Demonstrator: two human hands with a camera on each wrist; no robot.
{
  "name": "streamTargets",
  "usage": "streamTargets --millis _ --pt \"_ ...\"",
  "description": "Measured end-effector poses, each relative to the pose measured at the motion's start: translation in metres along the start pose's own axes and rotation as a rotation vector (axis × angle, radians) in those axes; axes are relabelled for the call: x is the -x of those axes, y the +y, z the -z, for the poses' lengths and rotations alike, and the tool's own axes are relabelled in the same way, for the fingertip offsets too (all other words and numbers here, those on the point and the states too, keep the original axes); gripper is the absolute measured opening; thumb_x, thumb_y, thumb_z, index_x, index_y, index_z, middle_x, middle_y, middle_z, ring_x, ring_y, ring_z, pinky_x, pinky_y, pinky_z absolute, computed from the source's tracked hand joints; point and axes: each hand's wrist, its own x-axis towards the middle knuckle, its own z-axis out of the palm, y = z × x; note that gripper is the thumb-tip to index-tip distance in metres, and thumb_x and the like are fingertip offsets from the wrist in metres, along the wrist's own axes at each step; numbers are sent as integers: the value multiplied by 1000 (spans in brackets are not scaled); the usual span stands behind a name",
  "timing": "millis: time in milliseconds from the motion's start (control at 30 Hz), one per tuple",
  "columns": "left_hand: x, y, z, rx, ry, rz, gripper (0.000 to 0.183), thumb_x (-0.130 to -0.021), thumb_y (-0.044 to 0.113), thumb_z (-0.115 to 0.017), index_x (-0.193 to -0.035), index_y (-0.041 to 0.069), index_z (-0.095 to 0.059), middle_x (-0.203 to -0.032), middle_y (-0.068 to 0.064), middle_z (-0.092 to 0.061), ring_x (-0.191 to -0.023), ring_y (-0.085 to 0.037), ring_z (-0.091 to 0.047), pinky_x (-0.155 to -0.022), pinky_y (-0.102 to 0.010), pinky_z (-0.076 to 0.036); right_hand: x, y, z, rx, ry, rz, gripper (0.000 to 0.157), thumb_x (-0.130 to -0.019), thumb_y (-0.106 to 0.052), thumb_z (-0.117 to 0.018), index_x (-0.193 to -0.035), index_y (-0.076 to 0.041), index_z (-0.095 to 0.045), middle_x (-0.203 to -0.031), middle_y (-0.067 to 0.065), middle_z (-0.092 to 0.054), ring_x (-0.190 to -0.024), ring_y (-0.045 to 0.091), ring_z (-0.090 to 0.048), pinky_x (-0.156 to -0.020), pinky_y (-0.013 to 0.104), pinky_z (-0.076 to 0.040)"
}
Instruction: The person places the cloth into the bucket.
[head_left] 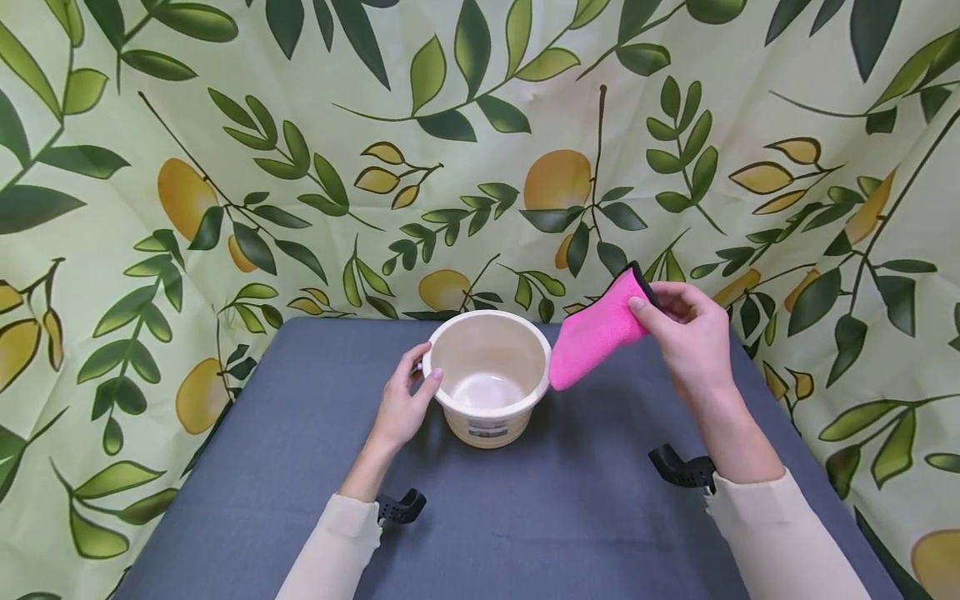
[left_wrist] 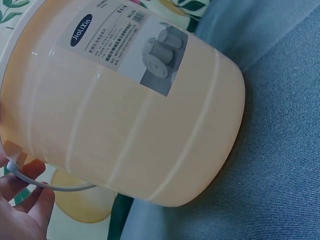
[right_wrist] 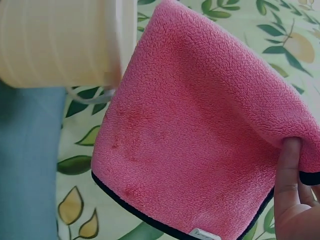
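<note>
A cream plastic bucket [head_left: 487, 350] stands upright on the cloth-covered table, its inside showing nothing in it. My left hand [head_left: 402, 406] holds it at the left rim, thumb on the edge and fingers outside by the thin handle [left_wrist: 75, 188]. On its wall the left wrist view shows a printed label [left_wrist: 120, 45]. My right hand [head_left: 693, 337] pinches a pink cloth [head_left: 600, 337] with black edging by its upper corner, to the right of the bucket. The cloth hangs slanting, its lower end right at the bucket's rim; some darker spots mark it in the right wrist view.
Grey-blue fabric [head_left: 300, 500] covers the table. Behind and at both sides hangs a curtain [head_left: 480, 167] printed with leaves and fruit. A black strap [head_left: 401, 507] sits at the left wrist, another strap [head_left: 682, 468] at the right.
</note>
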Motion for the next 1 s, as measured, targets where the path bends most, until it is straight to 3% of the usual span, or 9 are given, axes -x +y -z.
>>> streamTargets --millis 400,1000 --pt "0 -1 -2 10 -6 -5 48 -98 1 -62 -141 -13 -47 -138 -34 -52 -128 -47 -51 -113 -54 -41 -10 -19 -27 -99 -82 96 22 -85 -8 -81 -105 -4 -73 -90 3 -70 -82 15 -63 -68 18 -56" --pt "1 -2 -1 -7 10 -9 47 -97 0 -63 -140 -13 -49 -135 -33 -53 -125 -46 -53 -111 -56 -42 -7 -14 -93 -83 -200 136 32 -88 -7 -78 -115 6 -67 -94 1 -69 -88 18 -64 -72 23 -56"
